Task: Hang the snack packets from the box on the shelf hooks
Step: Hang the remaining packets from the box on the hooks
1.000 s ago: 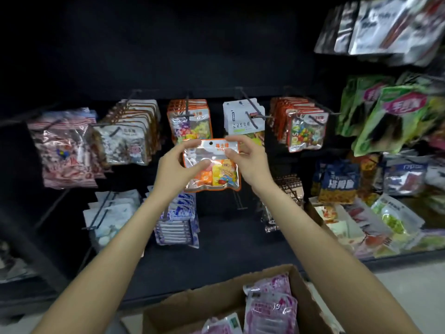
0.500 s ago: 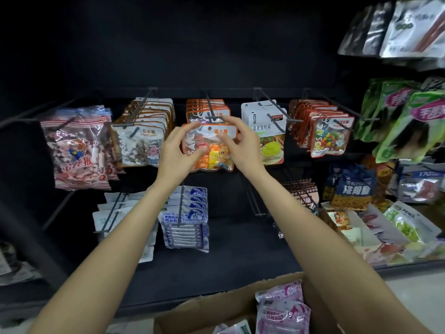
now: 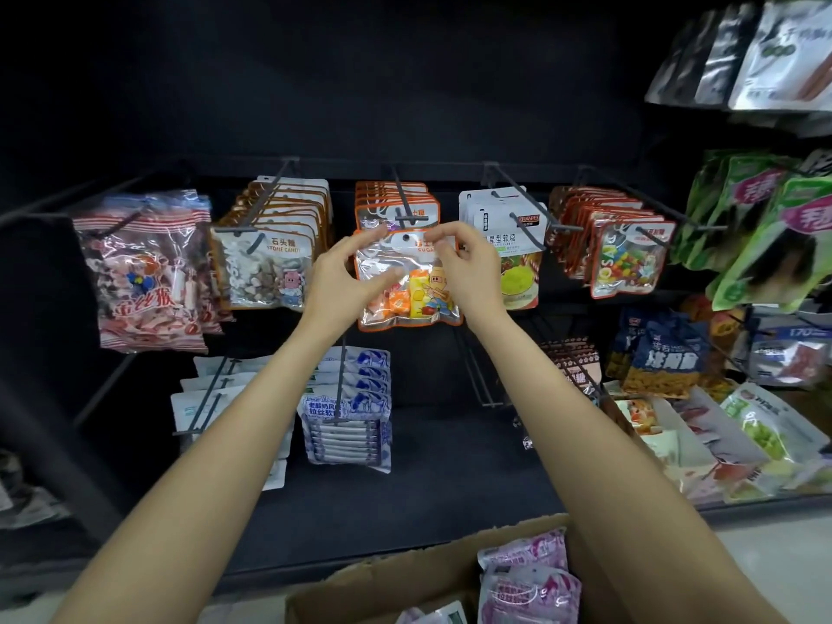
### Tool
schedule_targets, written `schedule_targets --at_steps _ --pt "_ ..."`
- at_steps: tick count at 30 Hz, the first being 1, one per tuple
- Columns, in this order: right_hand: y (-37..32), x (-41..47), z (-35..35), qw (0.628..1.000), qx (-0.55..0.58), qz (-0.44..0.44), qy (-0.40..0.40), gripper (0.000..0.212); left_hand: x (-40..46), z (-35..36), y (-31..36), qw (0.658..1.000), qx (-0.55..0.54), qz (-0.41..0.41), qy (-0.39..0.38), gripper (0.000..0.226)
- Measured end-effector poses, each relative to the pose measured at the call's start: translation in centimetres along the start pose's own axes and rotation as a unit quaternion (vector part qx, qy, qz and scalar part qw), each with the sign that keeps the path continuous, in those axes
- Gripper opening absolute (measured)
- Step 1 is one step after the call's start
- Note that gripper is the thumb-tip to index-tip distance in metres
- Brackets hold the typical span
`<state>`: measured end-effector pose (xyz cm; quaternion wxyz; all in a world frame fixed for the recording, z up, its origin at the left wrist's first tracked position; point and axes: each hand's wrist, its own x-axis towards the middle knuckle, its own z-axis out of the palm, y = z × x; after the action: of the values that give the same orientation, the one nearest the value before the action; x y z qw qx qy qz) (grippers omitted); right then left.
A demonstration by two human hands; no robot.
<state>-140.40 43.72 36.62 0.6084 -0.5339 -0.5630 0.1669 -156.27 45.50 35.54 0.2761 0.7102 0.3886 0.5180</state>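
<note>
hands (image 3: 342, 281) (image 3: 463, 268) raised, each grip seemingly pinching the orange packet (image 3: 407, 286) at its hook (image 3: 402, 204).

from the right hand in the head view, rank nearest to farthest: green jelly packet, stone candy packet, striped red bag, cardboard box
From the right hand:
1. Green jelly packet, just to its right.
2. Stone candy packet, beyond the left hand.
3. Striped red bag, far left, and cardboard box, bottom: too close to call.

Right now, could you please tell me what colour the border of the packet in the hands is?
Orange, around the clear packet; the head view shows it.
</note>
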Motion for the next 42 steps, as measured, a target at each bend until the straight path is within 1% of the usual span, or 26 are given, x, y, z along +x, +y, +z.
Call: schedule_targets --at_steps 5,9,12,16,18,23,27,30,32,35,39,40,42 --pt "-0.5 -0.1 -0.1 1.000 0.008 0.020 -0.010 0.020 0.1 -0.2 -0.6 0.997 -0.060 -0.041 -0.008 0.051" --pt "-0.2 -0.1 0.0 0.999 0.015 0.020 -0.020 0.023 -0.1 -0.5 -0.5 0.996 -0.073 -0.042 -0.004 0.050" --pt "-0.2 0.1 0.3 1.000 -0.003 0.011 -0.017 0.024 0.0 -0.6 -0.5 0.996 -0.080 -0.046 0.000 0.045" --pt "-0.6 0.4 0.3 1.000 -0.014 0.022 -0.013 0.025 0.1 -0.5 -0.5 0.986 -0.140 -0.094 -0.006 0.046" --pt "-0.7 0.4 0.2 0.999 -0.021 0.025 -0.007 0.025 0.1 -0.4 -0.3 0.983 -0.152 -0.104 -0.010 0.048" --pt "-0.6 0.1 -0.1 0.999 -0.019 0.031 0.026 0.027 0.3 0.0 0.3 0.992 -0.102 -0.075 -0.015 0.051" --pt "-0.5 0.0 0.3 0.999 -0.033 0.013 0.014 0.027 0.2 -0.4 -0.1 0.995 -0.080 -0.059 -0.016 0.052" --pt "-0.6 0.2 0.5 0.997 -0.076 -0.014 0.002 0.027 0.1 -0.7 -0.4 0.996 -0.071 -0.057 -0.005 0.052" --pt "-0.4 0.3 0.4 0.996 -0.086 -0.020 0.015 0.026 0.4 -0.6 -0.1 0.998 -0.053 -0.042 -0.008 0.053" --pt "0.1 0.3 0.1 0.996 -0.083 -0.005 0.030 0.026 1.1 0.0 0.3 1.000 0.000 -0.023 -0.010 0.054" --pt "0.5 -0.1 0.4 0.993 -0.114 -0.014 0.005 0.029 1.1 -0.1 -0.9 1.000 0.004 -0.021 -0.010 0.053" --pt "0.6 -0.3 0.5 0.991 -0.131 -0.024 -0.009 0.033 1.1 -0.2 -1.3 1.000 0.011 -0.016 -0.008 0.053" --pt "1.0 -0.6 0.8 0.982 -0.178 -0.051 -0.045 0.048 1.4 -0.2 -2.0 0.998 0.066 0.008 0.001 0.055"
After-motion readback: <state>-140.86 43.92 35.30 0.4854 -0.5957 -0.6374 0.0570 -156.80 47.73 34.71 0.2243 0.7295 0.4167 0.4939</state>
